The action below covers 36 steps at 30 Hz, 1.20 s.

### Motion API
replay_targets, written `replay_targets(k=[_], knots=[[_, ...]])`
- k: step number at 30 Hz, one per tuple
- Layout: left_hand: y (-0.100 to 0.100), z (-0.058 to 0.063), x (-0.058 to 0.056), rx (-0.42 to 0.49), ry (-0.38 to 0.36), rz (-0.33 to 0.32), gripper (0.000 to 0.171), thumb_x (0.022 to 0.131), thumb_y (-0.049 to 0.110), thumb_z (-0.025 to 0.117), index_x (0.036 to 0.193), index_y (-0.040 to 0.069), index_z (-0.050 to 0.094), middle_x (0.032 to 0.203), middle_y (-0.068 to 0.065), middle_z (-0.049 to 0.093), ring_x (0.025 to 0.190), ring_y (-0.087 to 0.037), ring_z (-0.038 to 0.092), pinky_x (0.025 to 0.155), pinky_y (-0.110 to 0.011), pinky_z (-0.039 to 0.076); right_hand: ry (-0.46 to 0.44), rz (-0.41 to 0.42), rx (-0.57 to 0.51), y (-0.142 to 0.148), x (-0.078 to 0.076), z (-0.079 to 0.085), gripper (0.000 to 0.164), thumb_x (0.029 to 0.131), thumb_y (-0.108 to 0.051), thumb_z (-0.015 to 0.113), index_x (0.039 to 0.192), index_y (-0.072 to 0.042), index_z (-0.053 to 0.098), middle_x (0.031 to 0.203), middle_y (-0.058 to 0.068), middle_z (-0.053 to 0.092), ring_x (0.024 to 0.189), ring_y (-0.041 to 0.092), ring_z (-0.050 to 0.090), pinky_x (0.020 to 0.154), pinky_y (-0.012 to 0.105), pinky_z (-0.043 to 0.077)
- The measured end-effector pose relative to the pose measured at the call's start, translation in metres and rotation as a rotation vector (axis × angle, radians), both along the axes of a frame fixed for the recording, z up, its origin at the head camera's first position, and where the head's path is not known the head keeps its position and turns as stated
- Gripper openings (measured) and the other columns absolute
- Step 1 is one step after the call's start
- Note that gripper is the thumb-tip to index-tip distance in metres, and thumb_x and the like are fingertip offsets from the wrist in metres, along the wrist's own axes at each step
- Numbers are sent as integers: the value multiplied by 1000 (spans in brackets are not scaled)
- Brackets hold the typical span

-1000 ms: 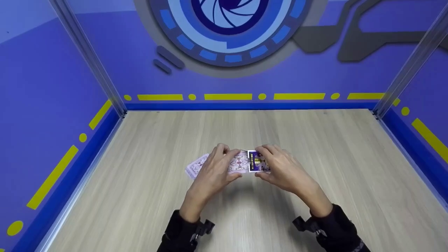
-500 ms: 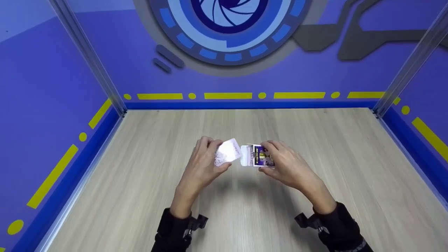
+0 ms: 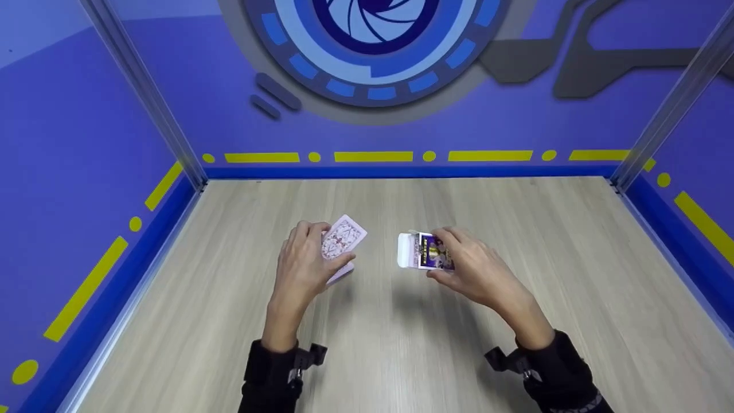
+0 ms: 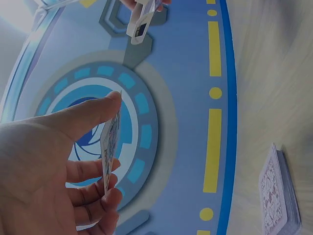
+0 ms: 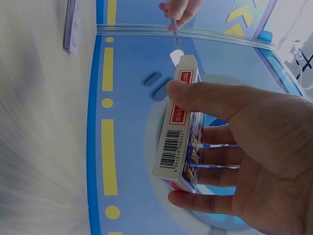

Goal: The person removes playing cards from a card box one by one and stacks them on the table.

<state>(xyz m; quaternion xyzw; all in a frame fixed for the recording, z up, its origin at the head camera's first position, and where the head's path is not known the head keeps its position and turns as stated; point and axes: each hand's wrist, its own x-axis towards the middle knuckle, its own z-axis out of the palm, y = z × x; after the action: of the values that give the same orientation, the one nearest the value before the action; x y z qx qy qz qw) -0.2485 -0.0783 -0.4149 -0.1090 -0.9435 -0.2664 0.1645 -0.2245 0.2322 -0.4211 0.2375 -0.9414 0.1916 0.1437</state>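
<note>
My left hand (image 3: 301, 258) pinches a thin bundle of playing cards (image 3: 344, 236), pink-and-white patterned backs showing, between thumb and fingers. Below it, a thicker stack of the same cards (image 4: 276, 196) lies on the table, partly hidden by the hand in the head view. To the right, my right hand (image 3: 476, 267) grips a card box (image 3: 434, 251) with a dark purple and yellow front. Its white end flap (image 3: 405, 250) stands open toward the left hand. In the right wrist view a barcode (image 5: 171, 147) shows on the box's side, with the thumb on the same face.
The light wood table (image 3: 378, 344) is closed in by blue-purple panels, with a back wall (image 3: 373, 137) and side walls (image 3: 74, 172). Metal corner posts (image 3: 149, 92) stand where the walls meet.
My left hand has moved left, away from the box, taking the cards with it. The box has shifted slightly right, and its white flap has come into view.
</note>
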Motion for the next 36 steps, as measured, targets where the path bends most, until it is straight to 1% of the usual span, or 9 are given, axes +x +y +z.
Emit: replay_targets(k=[9,15,19,28,36], knots=[[-9,-14,-10,8,-80,34,72,79,38,91,133,-2,63,116,-15,57,95,-27,52,87,-45,46,9,-4,2,2,0,1,71,80,-26,91,137,-1,57,129,18,63,107,32,65,86,48,55],[-14,-28,-18,-30,-110,29,69,80,35,90,131,-3,63,116,-18,56,101,-31,54,90,-49,47,3,-17,2,3,0,2,71,81,-27,91,137,-1,58,130,18,63,107,32,65,85,48,55],[-15,-36,-23,-47,-130,29,68,80,34,90,131,-4,63,115,-19,57,102,-33,54,89,-51,47,9,-20,-1,3,0,3,70,80,-27,91,137,-2,58,129,17,63,106,31,65,85,48,55],[-13,-54,-30,-83,-220,52,65,81,32,89,130,-3,64,119,-21,58,110,-37,56,96,-52,46,12,-20,3,4,0,4,70,80,-28,91,136,-1,58,128,17,63,106,32,64,84,50,55],[-12,-68,-35,-102,-279,73,64,80,29,90,128,-5,65,118,-23,58,111,-39,57,96,-53,46,16,-20,-4,4,-1,4,70,80,-27,91,136,-2,59,127,16,64,107,31,64,85,49,54]])
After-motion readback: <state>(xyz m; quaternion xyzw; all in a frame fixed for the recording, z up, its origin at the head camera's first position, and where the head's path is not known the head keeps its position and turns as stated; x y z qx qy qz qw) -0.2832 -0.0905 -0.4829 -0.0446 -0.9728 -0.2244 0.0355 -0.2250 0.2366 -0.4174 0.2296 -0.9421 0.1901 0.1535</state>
